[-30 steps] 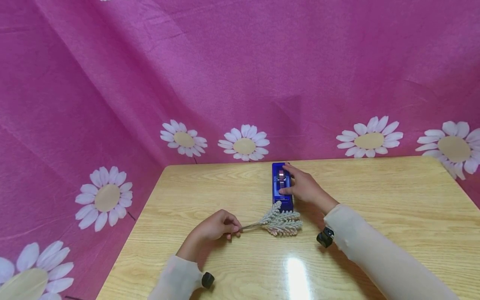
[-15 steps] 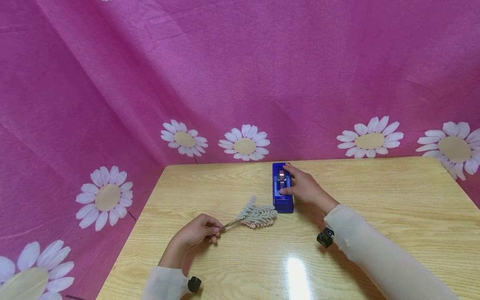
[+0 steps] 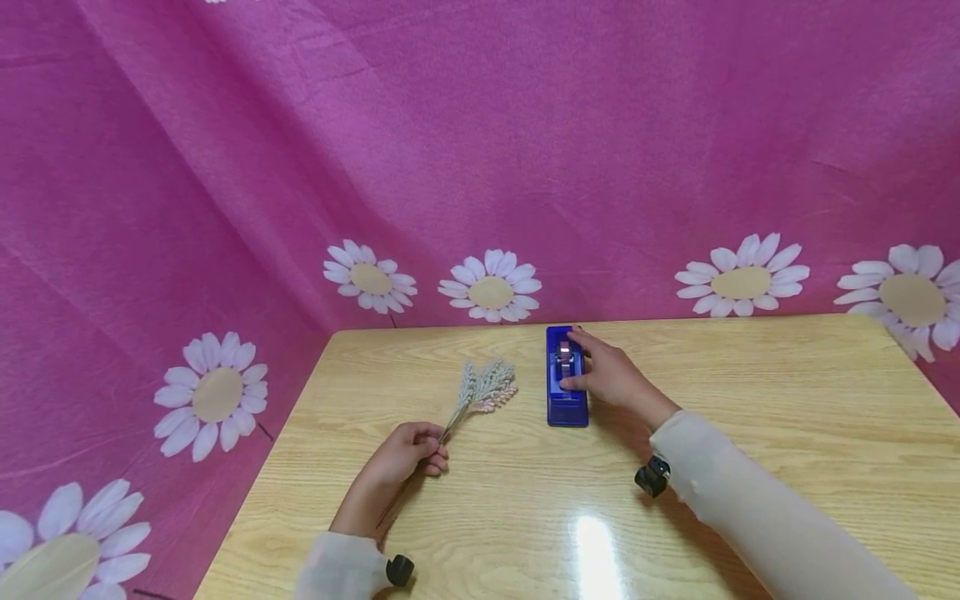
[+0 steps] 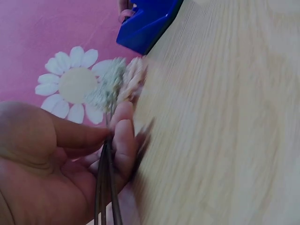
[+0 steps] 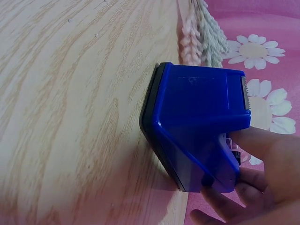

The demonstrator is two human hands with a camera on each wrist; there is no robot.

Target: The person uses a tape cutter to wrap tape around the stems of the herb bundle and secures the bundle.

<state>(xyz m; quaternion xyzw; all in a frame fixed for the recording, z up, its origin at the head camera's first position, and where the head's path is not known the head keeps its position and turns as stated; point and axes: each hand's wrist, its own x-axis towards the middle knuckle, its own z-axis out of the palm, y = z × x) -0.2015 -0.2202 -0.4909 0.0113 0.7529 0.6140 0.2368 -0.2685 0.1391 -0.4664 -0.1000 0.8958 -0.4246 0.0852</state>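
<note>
A sprig of dried-looking flowers [image 3: 487, 388], pale green and pinkish, is pinched by its thin stems between the thumb and fingers of my left hand [image 3: 407, 454]. Its heads point away from me, left of the blue tape dispenser [image 3: 567, 411] and apart from it. In the left wrist view, dark stems [image 4: 104, 183] run down across the palm. My right hand [image 3: 613, 375] holds the dispenser from its right side, thumb and fingers around the tape roll. The right wrist view shows the dispenser's toothed cutter [image 5: 246, 93] and its dark base on the table.
The wood-grain table [image 3: 495, 517] ends at a pink cloth [image 3: 600, 150] with printed daisies, which hangs behind and at the left. A bright light reflection [image 3: 596, 558] lies near the front. Each wrist wears a small black camera.
My left hand has drawn the sprig leftward, away from the dispenser's near end, and turned its heads from pointing right to pointing away from me. My right hand and the dispenser stay put.
</note>
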